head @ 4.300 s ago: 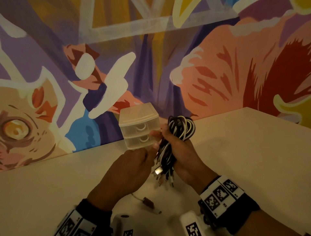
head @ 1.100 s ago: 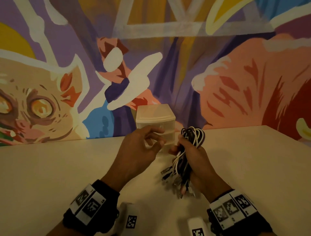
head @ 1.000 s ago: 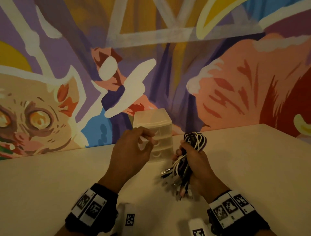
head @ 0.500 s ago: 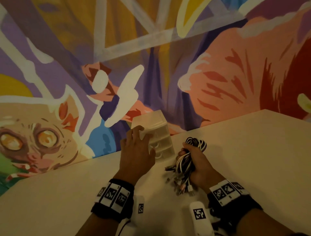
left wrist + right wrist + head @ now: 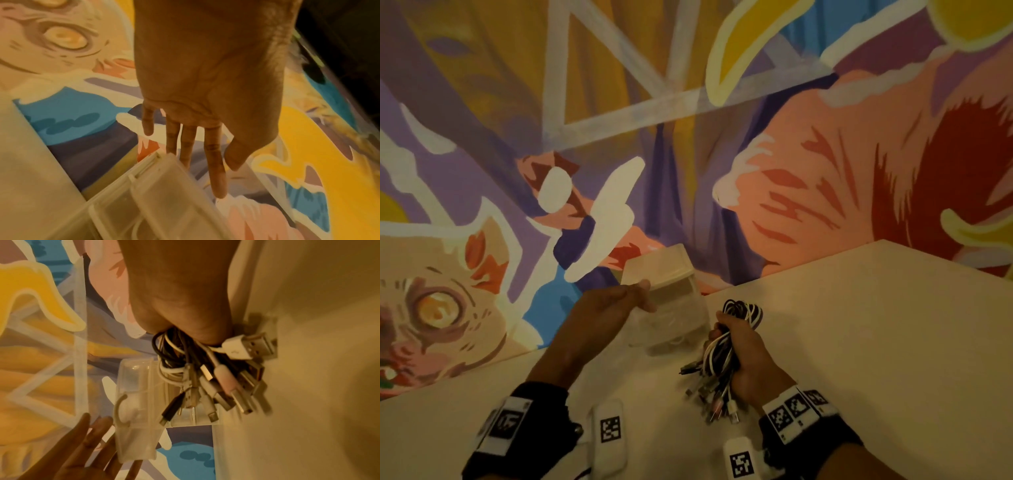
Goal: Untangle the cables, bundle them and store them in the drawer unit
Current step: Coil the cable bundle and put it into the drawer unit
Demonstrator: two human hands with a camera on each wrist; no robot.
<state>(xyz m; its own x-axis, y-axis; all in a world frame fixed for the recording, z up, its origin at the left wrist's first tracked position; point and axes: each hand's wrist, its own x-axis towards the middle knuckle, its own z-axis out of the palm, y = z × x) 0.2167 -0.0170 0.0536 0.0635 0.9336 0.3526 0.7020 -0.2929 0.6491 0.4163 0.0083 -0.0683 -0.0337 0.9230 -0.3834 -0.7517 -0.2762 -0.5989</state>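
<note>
A small translucent drawer unit [image 5: 659, 272] stands on the table against the painted wall. One of its drawers [image 5: 671, 325] juts out toward me, blurred; its curved handle shows in the right wrist view [image 5: 120, 410]. My left hand [image 5: 609, 306] is at the unit's left side with straight fingers [image 5: 213, 162] spread over the drawer [image 5: 160, 194] and the thumb by the top edge. My right hand [image 5: 744, 353] grips a bundle of black and white cables [image 5: 717, 356] just right of the unit. The cables' loops stick up and their plugs [image 5: 242, 348] hang down.
The pale table [image 5: 876, 342] runs wide to the right and toward me. A colourful mural wall [image 5: 791, 171] rises directly behind the unit. Tagged bands with white camera pods [image 5: 609, 428] sit on both wrists.
My left hand has come off the unit's front and top and its fingers have straightened beside it. A drawer now sticks out. The right hand still holds the bundle in about the same spot.
</note>
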